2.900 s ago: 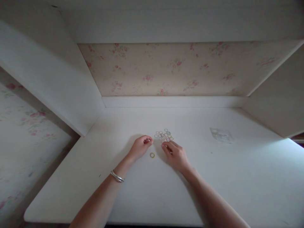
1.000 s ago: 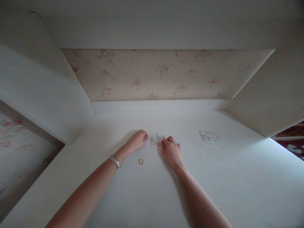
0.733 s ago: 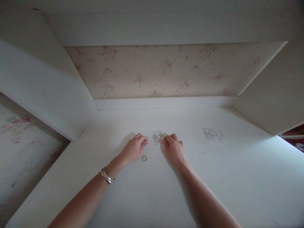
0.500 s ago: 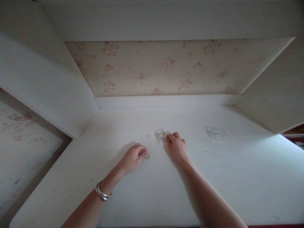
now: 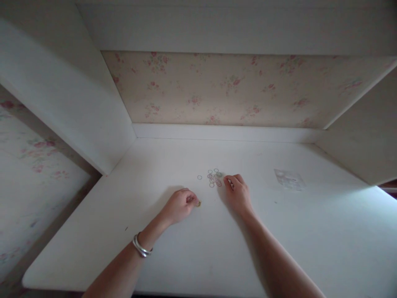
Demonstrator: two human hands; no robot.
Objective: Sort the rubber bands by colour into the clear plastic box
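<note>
On the white bench [image 5: 173, 265], the left hand [image 5: 180, 205] curls its fingertips onto a small yellow ring [image 5: 198, 203], pinching it against the surface. At its 1 o'clock lies a loose cluster of small coloured rings [image 5: 214, 178], with one stray ring [image 5: 199, 177] at the cluster's 9 o'clock. The right hand [image 5: 238, 193] rests with fingertips touching the cluster's 3 o'clock edge; whether it grips a ring cannot be told. At the cluster's 3 o'clock, well apart, lies a flat clear plastic bag [image 5: 290, 179], contents unclear.

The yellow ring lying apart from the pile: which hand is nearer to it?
Left. The left hand has its fingertips on the yellow ring; the right hand is farther right, at the pile of small rings.
</note>
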